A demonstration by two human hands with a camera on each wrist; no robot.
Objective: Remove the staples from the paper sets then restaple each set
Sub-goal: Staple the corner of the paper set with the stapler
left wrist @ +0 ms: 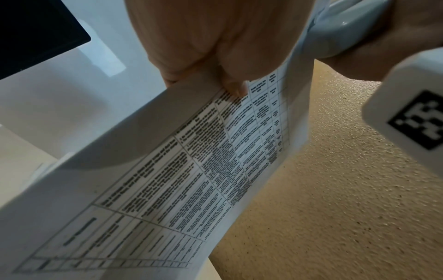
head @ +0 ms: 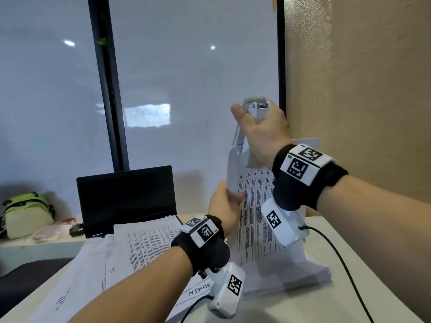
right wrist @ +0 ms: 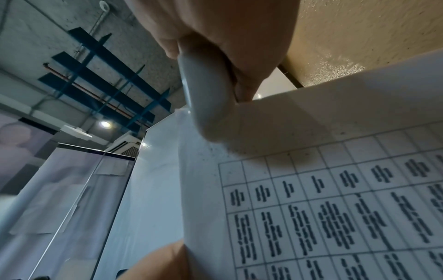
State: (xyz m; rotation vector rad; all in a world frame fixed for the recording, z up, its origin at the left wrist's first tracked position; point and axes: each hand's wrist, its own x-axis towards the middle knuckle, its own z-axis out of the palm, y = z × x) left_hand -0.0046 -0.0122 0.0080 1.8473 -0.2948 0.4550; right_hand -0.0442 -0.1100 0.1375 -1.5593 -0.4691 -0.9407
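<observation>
A paper set (head: 254, 220) printed with a table stands upright above the desk, its lower end down by a stack. My left hand (head: 225, 203) pinches its left edge, thumb on the printed side. The same sheets (left wrist: 191, 170) fill the left wrist view, with my left hand (left wrist: 215, 62) at their edge. My right hand (head: 261, 129) grips a white stapler (head: 247, 127) held on end, nose down on the set's top left corner. In the right wrist view the stapler (right wrist: 206, 98) meets the top corner of the paper (right wrist: 311, 189).
More printed sheets (head: 140, 248) lie spread over the white desk (head: 373, 287). A paper stack (head: 303, 276) sits under the held set. A dark laptop (head: 127, 197) stands open behind. A green and white bag (head: 25, 213) rests far left. A textured wall (head: 373, 89) is close on the right.
</observation>
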